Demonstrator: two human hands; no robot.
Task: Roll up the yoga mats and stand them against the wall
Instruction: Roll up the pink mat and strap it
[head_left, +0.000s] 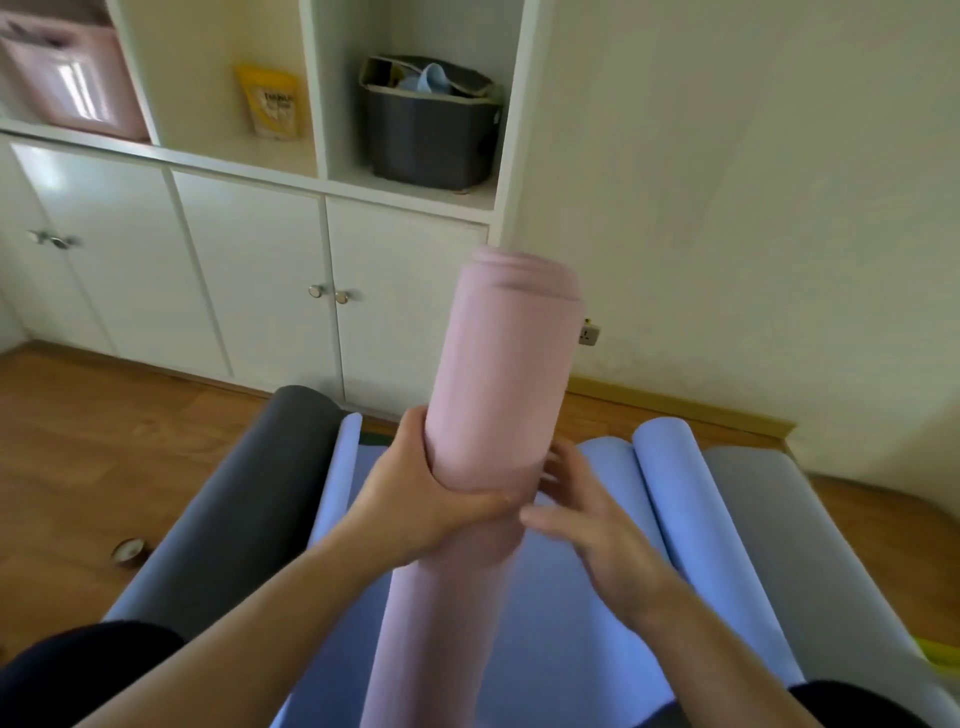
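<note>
A rolled pink yoga mat (498, 374) is held nearly upright in the middle of the view, its top end toward the wall. My left hand (415, 499) grips its middle from the left, thumb across the front. My right hand (592, 525) is beside the roll on its right, fingers spread and blurred, at most brushing it. Below lies a flat blue mat (566, 649) with curled ends. A dark grey mat (244, 499) lies to its left and a light grey mat (795, 561) to its right.
White cabinet doors (249, 280) and open shelves with a dark bin (431, 124), a yellow packet (270, 104) and a pink box (67, 78) stand ahead on the left. Bare cream wall (753, 208) with a socket (589, 332) is on the right. A small round tin (127, 553) sits on the wooden floor.
</note>
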